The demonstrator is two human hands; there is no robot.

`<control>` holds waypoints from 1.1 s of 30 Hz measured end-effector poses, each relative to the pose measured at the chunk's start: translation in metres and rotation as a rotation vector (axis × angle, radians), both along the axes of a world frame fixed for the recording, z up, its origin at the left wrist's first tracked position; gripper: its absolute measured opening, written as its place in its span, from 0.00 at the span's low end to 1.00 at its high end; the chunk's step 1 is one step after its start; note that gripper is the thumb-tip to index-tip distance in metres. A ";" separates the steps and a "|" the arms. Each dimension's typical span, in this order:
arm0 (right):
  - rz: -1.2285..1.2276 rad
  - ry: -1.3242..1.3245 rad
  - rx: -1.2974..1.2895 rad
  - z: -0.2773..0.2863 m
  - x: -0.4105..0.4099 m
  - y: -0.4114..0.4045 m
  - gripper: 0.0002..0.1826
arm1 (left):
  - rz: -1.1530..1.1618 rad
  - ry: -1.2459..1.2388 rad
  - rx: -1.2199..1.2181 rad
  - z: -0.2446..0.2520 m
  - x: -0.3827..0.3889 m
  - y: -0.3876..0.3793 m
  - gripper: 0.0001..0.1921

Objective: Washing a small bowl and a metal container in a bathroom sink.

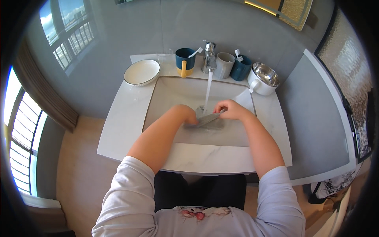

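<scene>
A grey cloth (208,120) stretches between my two hands, low in the white rectangular sink basin (174,91). My right hand (231,109) pinches its upper right corner between thumb and fingers. At the cloth's left end is my left hand (188,114), bent down at the wrist, with its fingertips mostly hidden; it appears to grip the cloth there. From the chrome faucet (210,56) a stream of water (209,89) falls just behind the cloth, close to the drain (200,109).
Along the back of the marble-patterned countertop (121,118) stand a white bowl (142,72), a blue-and-yellow mug (185,62) with a toothbrush, a grey cup (223,65), a dark teal cup (240,69) and a white steel-lined mug (263,80). A grey panel (319,124) borders the right side.
</scene>
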State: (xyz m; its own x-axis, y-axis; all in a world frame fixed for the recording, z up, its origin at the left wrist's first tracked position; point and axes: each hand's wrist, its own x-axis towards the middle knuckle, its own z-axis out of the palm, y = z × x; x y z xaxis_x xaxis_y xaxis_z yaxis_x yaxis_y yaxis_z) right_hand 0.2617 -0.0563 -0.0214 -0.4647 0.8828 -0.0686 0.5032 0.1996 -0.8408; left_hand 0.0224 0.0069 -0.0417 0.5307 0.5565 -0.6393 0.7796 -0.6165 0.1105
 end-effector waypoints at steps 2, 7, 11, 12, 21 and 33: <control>0.079 -0.116 -0.111 0.008 0.005 -0.001 0.09 | 0.067 -0.037 0.024 0.013 -0.004 -0.005 0.21; 0.084 -0.424 -0.707 0.061 -0.036 -0.034 0.08 | -0.181 -0.185 -0.286 0.040 -0.018 -0.007 0.17; -0.033 -0.394 -0.299 0.040 -0.025 -0.024 0.08 | -0.135 -0.101 -0.107 0.057 -0.020 -0.008 0.15; -0.088 -0.319 -0.084 0.031 -0.027 -0.017 0.09 | -0.067 -0.116 0.033 0.050 -0.024 -0.001 0.14; 0.187 -0.834 0.169 -0.032 -0.108 -0.019 0.15 | 0.427 -0.242 0.289 0.054 -0.033 -0.005 0.15; -0.238 -1.080 0.251 -0.051 -0.080 0.057 0.12 | 0.356 -0.217 0.186 0.065 -0.023 -0.017 0.14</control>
